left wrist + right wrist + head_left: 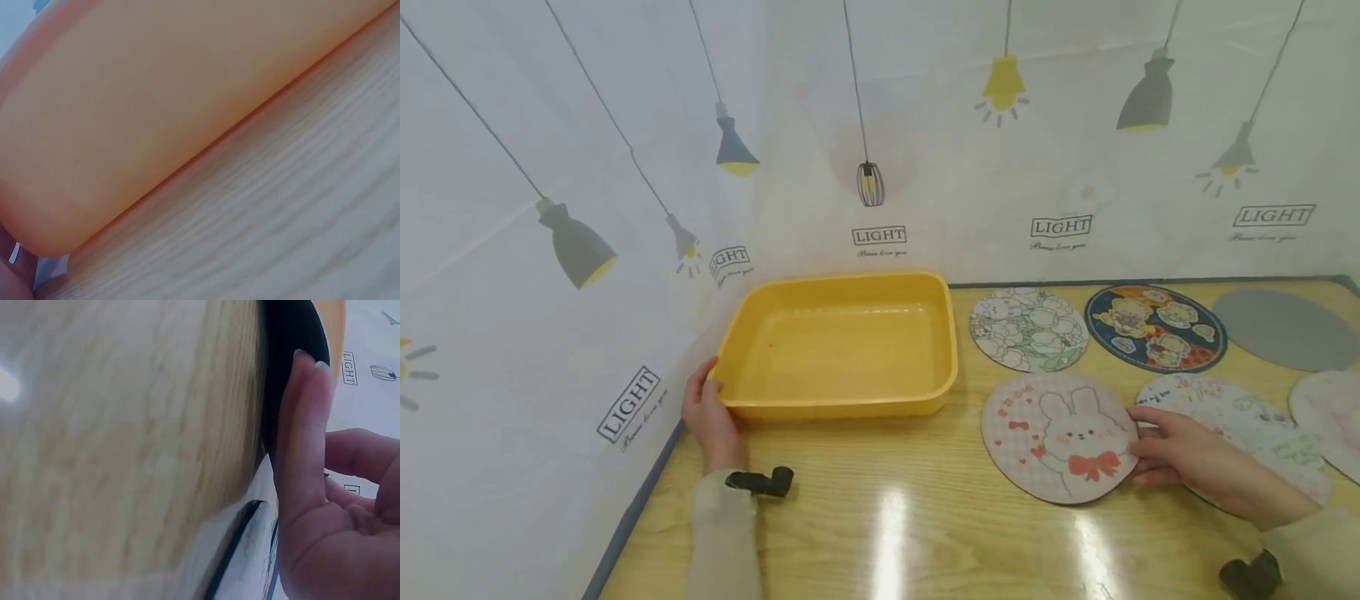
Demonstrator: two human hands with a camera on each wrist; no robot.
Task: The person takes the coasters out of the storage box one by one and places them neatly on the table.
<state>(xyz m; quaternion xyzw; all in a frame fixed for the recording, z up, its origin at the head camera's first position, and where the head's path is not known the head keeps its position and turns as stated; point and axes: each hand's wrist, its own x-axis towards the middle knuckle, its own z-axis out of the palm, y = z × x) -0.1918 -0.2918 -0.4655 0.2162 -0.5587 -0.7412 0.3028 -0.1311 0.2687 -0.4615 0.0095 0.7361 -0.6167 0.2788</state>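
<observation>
At its near left corner, my left hand holds the rim of a shallow yellow plastic tray. The tray's outer wall fills much of the left wrist view, its lower edge along the wooden table. My right hand pinches the right edge of a round pink mouse pad with a bunny and a red bow. In the right wrist view, the pad's black underside shows raised over the table, with a finger along it. A pale floral round pad lies partly under my right hand.
Along the back lie a green-and-white floral pad, a dark blue cartoon pad and a plain grey one. Another pink pad is cut by the right edge. Lamp-printed white curtains border the table behind and at left.
</observation>
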